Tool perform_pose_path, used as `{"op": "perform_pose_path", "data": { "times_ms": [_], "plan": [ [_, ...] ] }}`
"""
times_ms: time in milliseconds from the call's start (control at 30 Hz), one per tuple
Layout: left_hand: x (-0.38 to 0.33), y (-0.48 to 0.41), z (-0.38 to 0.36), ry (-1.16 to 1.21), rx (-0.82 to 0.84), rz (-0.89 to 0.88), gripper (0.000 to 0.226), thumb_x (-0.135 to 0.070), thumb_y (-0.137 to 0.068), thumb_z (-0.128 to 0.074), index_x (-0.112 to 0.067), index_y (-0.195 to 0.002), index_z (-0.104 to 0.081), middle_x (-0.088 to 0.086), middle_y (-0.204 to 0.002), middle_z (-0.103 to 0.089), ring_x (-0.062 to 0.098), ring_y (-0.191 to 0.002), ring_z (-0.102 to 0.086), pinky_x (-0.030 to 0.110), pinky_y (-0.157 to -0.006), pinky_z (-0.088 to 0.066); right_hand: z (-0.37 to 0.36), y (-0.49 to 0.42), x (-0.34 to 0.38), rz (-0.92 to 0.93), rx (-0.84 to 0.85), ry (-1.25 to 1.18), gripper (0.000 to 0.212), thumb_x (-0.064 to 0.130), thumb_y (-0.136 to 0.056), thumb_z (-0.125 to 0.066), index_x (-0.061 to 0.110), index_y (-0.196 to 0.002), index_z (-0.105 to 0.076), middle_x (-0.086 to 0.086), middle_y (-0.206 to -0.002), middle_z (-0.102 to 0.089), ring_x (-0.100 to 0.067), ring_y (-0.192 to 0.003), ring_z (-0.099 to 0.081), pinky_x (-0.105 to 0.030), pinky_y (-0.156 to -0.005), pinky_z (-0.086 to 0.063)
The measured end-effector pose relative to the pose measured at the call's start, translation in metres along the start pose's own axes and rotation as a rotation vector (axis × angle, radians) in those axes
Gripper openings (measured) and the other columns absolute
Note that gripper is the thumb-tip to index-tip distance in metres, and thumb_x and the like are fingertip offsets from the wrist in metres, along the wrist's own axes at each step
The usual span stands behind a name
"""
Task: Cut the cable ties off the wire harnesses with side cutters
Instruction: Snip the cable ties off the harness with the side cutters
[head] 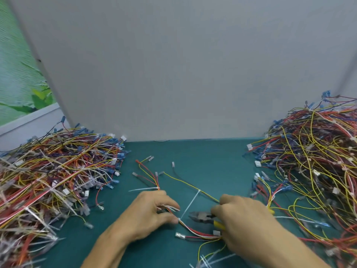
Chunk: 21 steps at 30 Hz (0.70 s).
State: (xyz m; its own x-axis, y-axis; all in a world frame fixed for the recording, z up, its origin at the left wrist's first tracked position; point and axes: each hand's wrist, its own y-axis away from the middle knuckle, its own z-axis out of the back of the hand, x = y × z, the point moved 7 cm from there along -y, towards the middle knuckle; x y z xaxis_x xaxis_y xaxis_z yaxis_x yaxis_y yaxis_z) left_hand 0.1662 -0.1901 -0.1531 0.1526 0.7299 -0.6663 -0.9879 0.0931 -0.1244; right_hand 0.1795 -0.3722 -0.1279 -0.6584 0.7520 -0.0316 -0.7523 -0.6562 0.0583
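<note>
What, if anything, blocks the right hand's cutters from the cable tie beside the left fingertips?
Likely nothing, yes: the right hand holds the side cutters pointing at the cable tie, bare mat between; the left hand pins the harness.

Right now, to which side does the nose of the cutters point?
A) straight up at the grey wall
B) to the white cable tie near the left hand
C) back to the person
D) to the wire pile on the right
B: the right hand grips the side cutters with their nose turned left, toward the white cable tie on the harness that the left hand pinches.
</note>
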Motion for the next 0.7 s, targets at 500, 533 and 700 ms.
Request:
{"op": "perform_pose_path", "data": {
  "times_ms": [500,533,700],
  "plan": [
    [0.004,-0.003,-0.006,0.153,-0.004,0.092,0.010,-0.018,-0.081,-0.074,-0.018,-0.072,-0.070,-0.011,-0.049,-0.046,0.004,-0.051,-0.036,0.015,-0.054,-0.031,-0.009,-0.014,0.031,-0.022,-0.004,-0.043,0.024,0.013,-0.089,-0.046,0.013,-0.111,-0.056,-0.009,-0.086,-0.028,-0.028,-0.107,-0.051,-0.033,-0.071,-0.026],
    [0.005,-0.003,-0.006,0.156,-0.005,0.099,0.010,-0.018,-0.081,-0.074,-0.017,-0.072,-0.070,-0.011,-0.049,-0.047,0.004,-0.051,-0.036,0.015,-0.054,-0.032,-0.010,-0.015,0.032,-0.022,0.006,-0.038,0.024,0.013,-0.090,-0.045,0.012,-0.111,-0.056,-0.010,-0.090,-0.033,-0.029,-0.108,-0.051,-0.033,-0.071,-0.026],
    [0.005,-0.003,-0.008,0.148,-0.012,0.117,0.010,-0.018,-0.080,-0.075,-0.017,-0.071,-0.070,-0.012,-0.049,-0.049,0.003,-0.050,-0.038,0.013,-0.054,-0.032,-0.014,-0.017,0.035,-0.033,0.028,-0.043,0.025,0.011,-0.094,-0.042,0.010,-0.115,-0.054,-0.014,-0.096,-0.044,-0.029,-0.111,-0.052,-0.034,-0.071,-0.027]
  ]
}}
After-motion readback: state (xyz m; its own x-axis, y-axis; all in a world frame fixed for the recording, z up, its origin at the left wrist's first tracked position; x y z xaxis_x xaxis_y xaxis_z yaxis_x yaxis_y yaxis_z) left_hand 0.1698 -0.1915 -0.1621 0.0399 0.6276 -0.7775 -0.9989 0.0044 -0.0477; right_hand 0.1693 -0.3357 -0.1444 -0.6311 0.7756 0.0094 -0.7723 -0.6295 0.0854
